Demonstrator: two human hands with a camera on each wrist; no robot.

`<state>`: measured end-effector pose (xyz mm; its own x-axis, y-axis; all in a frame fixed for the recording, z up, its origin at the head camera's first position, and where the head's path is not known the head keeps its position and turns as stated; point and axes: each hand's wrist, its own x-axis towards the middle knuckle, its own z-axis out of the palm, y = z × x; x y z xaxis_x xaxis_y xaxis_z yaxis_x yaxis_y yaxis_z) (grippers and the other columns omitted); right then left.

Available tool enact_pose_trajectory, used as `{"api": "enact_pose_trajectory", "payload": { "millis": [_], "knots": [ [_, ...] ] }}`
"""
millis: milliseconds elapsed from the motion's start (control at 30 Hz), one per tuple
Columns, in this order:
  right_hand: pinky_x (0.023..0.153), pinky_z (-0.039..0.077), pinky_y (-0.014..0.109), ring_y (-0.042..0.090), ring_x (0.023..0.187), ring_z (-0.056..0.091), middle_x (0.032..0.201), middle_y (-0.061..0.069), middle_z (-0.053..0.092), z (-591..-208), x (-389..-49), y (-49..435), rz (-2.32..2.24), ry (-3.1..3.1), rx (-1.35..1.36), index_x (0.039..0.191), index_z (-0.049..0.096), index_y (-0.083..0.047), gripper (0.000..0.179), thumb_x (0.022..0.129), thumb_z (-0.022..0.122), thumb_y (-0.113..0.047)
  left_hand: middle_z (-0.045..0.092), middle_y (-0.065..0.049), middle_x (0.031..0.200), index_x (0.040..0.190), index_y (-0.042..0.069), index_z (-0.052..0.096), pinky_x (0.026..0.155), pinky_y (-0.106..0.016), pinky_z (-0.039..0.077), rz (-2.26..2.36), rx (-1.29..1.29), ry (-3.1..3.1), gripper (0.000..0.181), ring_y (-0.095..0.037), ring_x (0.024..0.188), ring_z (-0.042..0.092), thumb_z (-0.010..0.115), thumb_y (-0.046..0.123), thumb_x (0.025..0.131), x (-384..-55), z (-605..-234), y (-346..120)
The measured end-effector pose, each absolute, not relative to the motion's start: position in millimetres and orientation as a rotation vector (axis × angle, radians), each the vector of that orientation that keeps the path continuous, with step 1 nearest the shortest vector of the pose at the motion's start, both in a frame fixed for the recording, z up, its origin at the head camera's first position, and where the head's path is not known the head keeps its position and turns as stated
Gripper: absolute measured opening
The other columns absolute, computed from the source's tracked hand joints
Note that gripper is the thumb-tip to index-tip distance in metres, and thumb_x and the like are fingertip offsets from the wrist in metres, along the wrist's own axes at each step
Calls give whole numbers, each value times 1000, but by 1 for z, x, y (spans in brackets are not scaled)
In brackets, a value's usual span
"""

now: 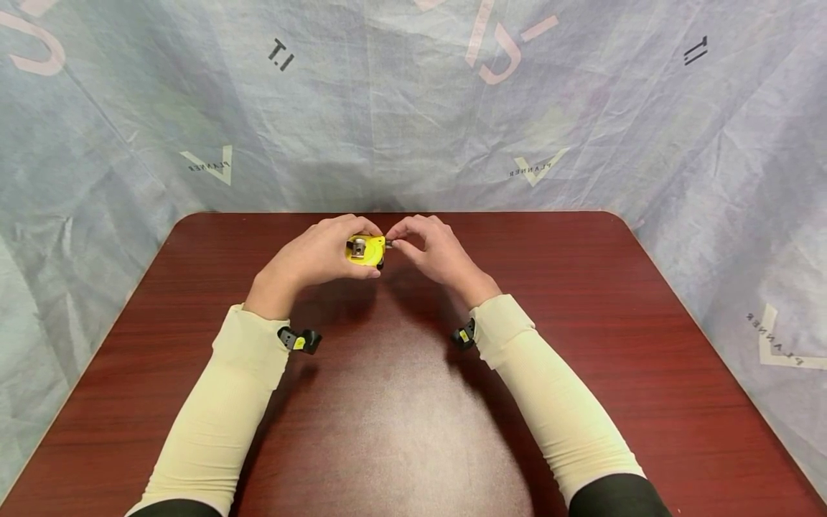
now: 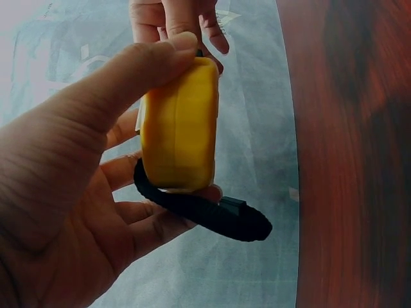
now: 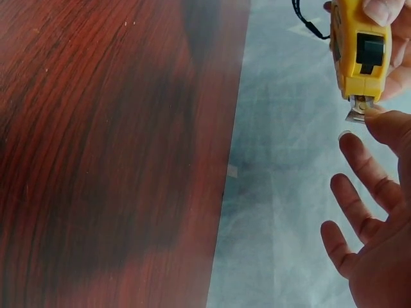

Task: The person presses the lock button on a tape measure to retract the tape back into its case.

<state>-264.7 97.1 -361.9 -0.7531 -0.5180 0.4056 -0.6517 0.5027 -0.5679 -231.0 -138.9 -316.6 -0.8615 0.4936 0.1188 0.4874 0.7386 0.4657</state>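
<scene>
My left hand [image 1: 319, 251] grips a yellow tape measure [image 1: 370, 251] above the far part of the table, thumb on one side and fingers on the other. A metal belt clip shows on its face in the head view. From the case hangs a black wrist strap [image 2: 205, 215], seen in the left wrist view. My right hand [image 1: 436, 251] is at the mouth of the case, thumb and a finger pinching the metal end hook [image 3: 358, 110]. Hardly any blade shows outside the case. In the right wrist view a black lock button [image 3: 370, 52] sits above the mouth.
Below the hands lies a dark red wood-grain table [image 1: 400, 402] with rounded far corners. A grey printed cloth [image 1: 400, 108] hangs behind it and along both sides. Each wrist wears a small black camera [image 1: 300, 340] over a pale sleeve [image 1: 220, 402].
</scene>
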Motion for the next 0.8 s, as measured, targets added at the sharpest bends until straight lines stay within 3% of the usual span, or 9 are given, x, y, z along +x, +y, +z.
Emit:
{"api": "enact_pose_trajectory", "payload": {
  "millis": [333, 800],
  "knots": [
    [97, 41, 41, 24, 106, 59, 109, -2, 72, -361, -266, 106, 1113, -2539, 982, 108, 74, -14, 10, 97, 74, -13, 63, 0, 121, 127, 17, 66, 87, -40, 48, 759, 780, 2931, 61, -20, 101, 58, 92, 37, 76, -231, -316, -145],
    [105, 32, 49, 23, 114, 54, 116, -5, 70, -358, -266, 127, 1056, -2722, 870, 120, 70, -17, 20, 101, 69, -24, 63, 1, 120, 127, 18, 65, 87, -40, 47, 759, 757, 2923, 59, -19, 100, 58, 91, 37, 77, -232, -318, -153]
  ]
}}
